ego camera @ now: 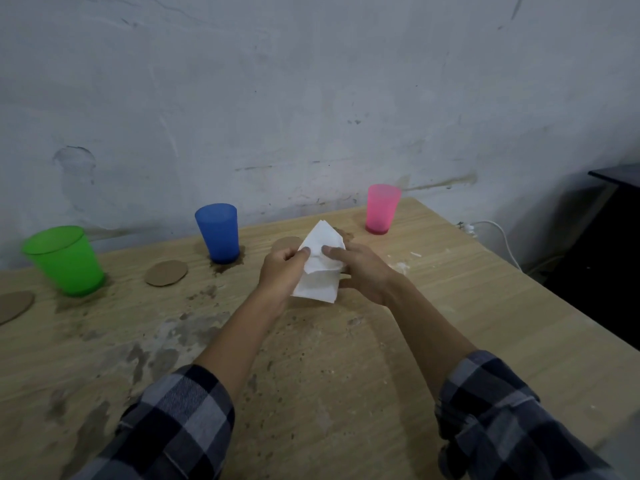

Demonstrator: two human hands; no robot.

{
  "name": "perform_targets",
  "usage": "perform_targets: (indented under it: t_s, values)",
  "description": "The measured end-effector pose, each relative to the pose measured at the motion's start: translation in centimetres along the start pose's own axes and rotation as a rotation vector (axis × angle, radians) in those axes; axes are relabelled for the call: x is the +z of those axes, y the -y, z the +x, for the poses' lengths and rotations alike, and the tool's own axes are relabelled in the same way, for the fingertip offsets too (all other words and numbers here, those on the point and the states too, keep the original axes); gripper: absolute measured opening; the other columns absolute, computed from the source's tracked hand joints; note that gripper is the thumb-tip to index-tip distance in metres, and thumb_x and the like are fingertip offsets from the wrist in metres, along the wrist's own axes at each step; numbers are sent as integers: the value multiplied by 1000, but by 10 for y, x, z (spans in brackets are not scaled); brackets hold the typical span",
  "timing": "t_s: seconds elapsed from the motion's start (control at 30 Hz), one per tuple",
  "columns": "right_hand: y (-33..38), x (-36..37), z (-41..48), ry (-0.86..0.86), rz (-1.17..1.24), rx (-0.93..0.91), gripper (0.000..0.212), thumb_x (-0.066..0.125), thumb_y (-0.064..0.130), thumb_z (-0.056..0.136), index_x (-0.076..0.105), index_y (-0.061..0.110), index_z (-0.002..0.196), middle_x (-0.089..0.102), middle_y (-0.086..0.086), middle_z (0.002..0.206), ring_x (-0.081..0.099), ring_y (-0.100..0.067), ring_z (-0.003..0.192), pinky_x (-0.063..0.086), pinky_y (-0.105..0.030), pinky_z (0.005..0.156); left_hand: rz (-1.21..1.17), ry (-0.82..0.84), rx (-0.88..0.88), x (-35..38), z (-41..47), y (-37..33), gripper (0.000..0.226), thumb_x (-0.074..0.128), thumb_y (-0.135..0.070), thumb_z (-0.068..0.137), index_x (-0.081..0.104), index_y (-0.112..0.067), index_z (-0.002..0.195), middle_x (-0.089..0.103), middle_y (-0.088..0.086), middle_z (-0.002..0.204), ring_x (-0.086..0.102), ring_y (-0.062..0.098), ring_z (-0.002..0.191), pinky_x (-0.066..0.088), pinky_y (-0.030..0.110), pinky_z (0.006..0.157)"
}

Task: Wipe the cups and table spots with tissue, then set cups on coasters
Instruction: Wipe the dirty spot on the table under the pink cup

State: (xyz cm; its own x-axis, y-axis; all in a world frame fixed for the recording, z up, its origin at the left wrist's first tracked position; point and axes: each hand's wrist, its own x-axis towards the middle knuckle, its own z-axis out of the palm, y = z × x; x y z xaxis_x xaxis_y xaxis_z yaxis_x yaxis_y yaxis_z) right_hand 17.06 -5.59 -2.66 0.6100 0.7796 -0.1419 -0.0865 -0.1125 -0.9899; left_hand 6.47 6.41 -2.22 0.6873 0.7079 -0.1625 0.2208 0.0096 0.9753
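Observation:
Both hands hold a white tissue (320, 263) above the middle of the wooden table (467, 306): my left hand (282, 277) pinches its left side, my right hand (363, 273) its right. A green cup (64, 259), a blue cup (218, 233) and a pink cup (382, 208) stand upright along the far edge, each on a brown stain. Round cardboard coasters lie bare: one (166, 273) between green and blue, one (14, 305) at the far left, one (285, 243) partly hidden behind the tissue.
Brown and grey dirt spots (162, 344) cover the table's left and centre. White crumbs (403, 266) lie right of my hands. A rough white wall (311, 98) rises behind the cups. A white cable (498, 233) and dark furniture (616, 178) sit beyond the right edge.

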Motion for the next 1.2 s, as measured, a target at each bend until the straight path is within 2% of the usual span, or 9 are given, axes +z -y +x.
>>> perform_targets:
  t_s: [0.13,0.3,0.47,0.6,0.8,0.87,0.97,1.1,1.2]
  values:
    - [-2,-1,-3,110,149,17,57,54,59,87,57,22,131,63,-8,131,60,-31,119,49,-50,98,-77,27,-126,0,2,2,14,58,-31,92,62,-18,97,67,4,94,65,25,87,55,40,88]
    - [-4,-2,-7,269,119,-28,53,63,24,89,49,14,139,61,-8,131,60,-26,117,54,-40,88,-198,53,-241,-4,1,1,21,56,-24,92,62,-11,108,70,11,99,69,30,87,61,42,71]
    - [-4,7,0,-145,5,-63,29,66,23,91,63,9,117,71,-8,111,69,-25,101,59,-40,81,-122,50,-227,-2,3,4,38,51,-43,92,63,-12,110,71,8,97,68,28,90,56,45,87]
    - [-7,-4,10,-393,91,-10,19,72,20,86,67,8,100,71,-11,106,68,-29,97,58,-47,85,43,47,-110,2,0,7,36,45,-46,94,66,-19,103,71,4,98,68,24,88,59,43,81]
    - [-6,-42,12,-725,-625,-76,30,68,23,85,66,1,106,67,-14,100,63,-30,94,47,-29,70,425,79,254,8,-2,20,22,49,-39,94,66,-28,103,66,-11,102,59,6,89,48,27,75]
    - [-1,-56,15,-732,-809,-82,18,61,18,87,61,1,93,60,-14,88,59,-30,83,38,-25,60,488,106,330,15,1,23,19,50,-35,93,66,-29,101,66,-11,103,60,6,91,50,29,78]
    - [10,-66,28,-764,-999,-84,6,55,8,89,52,2,90,53,-17,93,55,-32,83,37,-32,63,605,134,406,24,8,29,24,48,-35,92,64,-26,108,61,-5,114,59,13,100,51,38,88]
    - [13,-65,51,-732,-1214,-374,20,61,1,88,59,-3,107,58,-20,107,58,-36,91,45,-41,70,817,104,536,35,19,46,31,49,-36,92,58,-24,119,52,-2,127,50,18,116,40,38,99]
    - [-5,-60,69,-577,-1332,-407,21,61,-10,79,67,-6,99,61,-24,98,58,-38,89,46,-43,69,868,48,602,39,23,56,33,46,-38,93,56,-26,122,49,-2,133,44,18,124,32,37,103]
